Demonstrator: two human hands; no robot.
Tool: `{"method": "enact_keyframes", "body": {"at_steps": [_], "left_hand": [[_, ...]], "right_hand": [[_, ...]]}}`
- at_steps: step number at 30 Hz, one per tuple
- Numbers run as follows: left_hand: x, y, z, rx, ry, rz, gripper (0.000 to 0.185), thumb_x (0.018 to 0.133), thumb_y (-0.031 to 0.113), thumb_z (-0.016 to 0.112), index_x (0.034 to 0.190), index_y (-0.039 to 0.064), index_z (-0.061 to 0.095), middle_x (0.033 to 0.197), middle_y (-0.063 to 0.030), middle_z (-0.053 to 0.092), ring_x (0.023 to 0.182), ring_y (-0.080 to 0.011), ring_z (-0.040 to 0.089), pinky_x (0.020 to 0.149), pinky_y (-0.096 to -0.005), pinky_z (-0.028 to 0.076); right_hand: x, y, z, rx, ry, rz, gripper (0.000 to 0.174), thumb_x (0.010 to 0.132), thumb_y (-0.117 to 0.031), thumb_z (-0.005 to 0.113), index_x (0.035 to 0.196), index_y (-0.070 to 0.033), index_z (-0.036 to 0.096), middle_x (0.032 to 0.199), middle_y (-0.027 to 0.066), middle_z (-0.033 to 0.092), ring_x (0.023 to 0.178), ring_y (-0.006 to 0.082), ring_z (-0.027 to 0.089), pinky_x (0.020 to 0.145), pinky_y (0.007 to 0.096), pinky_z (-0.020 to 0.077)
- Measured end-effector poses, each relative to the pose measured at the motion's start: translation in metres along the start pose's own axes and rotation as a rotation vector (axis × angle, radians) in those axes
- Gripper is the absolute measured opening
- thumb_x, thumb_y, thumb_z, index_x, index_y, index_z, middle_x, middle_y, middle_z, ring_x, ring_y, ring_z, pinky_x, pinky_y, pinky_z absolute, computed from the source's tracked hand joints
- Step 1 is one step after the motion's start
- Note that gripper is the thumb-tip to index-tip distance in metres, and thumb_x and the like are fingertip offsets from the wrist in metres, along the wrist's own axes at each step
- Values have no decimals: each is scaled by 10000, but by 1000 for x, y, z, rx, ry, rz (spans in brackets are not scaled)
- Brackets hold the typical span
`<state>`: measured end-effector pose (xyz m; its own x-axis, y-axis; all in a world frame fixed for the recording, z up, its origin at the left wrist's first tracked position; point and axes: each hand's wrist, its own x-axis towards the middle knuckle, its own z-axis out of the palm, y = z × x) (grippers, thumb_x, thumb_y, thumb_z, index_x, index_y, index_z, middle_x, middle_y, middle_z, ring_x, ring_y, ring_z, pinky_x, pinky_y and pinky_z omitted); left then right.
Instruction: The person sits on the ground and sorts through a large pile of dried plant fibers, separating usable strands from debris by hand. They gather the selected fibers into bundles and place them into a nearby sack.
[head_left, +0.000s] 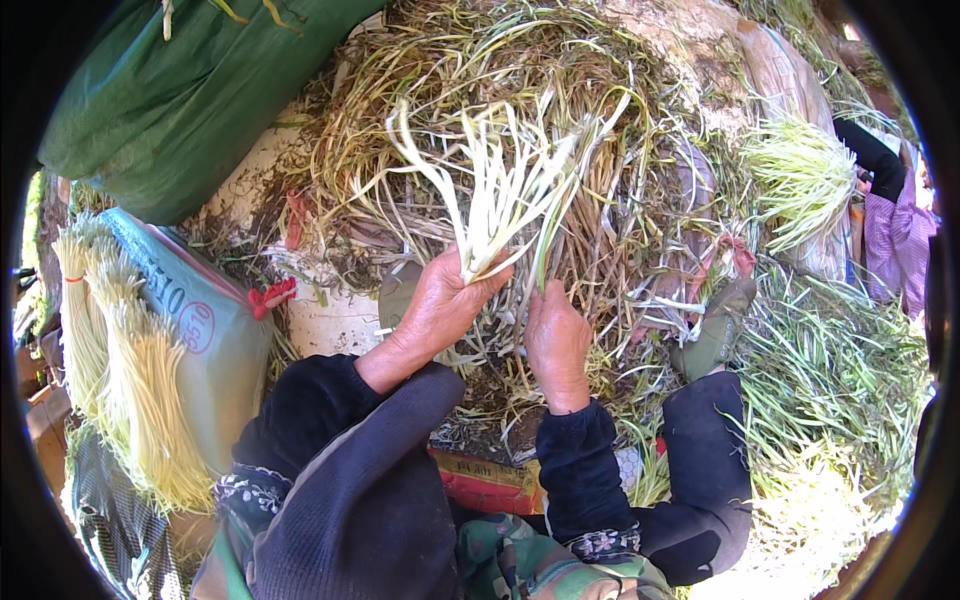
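My left hand (439, 304) grips the base of a loose bunch of pale yellow-white leaf stalks (484, 195), which look like blanched garlic chives. They fan out upward and away from me. Just to the right, my right hand (559, 341) is closed, its thumb and fingers pinching a thin yellow-green leaf (546, 251). The leaf rises beside the bunch; whether it is still joined to it I cannot tell. Under both hands lies a heap of withered leaves and trimmings (600, 217).
Tied chive bundles (142, 360) lean on a pale blue sack (217, 360) bearing print at left. A large green sack (187, 97) stands upper left. Green leaves (832, 360) are piled right of my shoe (716, 330). Far right, a co-worker's dark sleeve (874, 154) is near another chive bunch (802, 180).
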<state>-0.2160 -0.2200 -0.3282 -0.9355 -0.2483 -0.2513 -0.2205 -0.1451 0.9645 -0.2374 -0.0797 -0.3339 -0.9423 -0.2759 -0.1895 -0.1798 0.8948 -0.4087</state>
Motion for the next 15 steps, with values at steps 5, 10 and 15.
{"method": "enact_keyframes", "body": {"at_steps": [5, 10, 15], "left_hand": [[2, -13, -8, -131, -62, -305, 254, 834, 279, 575, 940, 50, 603, 645, 33, 516, 481, -28, 410, 401, -161, 317], [-3, -16, 10, -61, -291, -411, 280, 804, 237, 615, 997, 34, 595, 685, 5, 548, 582, -65, 488, 500, -206, 390], [-4, -18, 17, 182, -191, 12, 252, 826, 156, 576, 1048, 35, 572, 879, -70, 583, 813, -179, 558, 756, -295, 426]], "right_hand": [[-6, 22, -7, 211, -73, 52, 142, 853, -171, 491, 836, -38, 443, 599, 141, 551, 532, 335, 558, 454, 403, 412], [-11, 8, -4, 601, -21, 12, 148, 876, -172, 467, 857, -27, 445, 612, 145, 545, 524, 315, 556, 453, 377, 407], [-21, 16, 13, 310, 15, 71, 120, 842, -123, 469, 842, -9, 432, 566, 189, 535, 513, 379, 540, 472, 437, 417]]}}
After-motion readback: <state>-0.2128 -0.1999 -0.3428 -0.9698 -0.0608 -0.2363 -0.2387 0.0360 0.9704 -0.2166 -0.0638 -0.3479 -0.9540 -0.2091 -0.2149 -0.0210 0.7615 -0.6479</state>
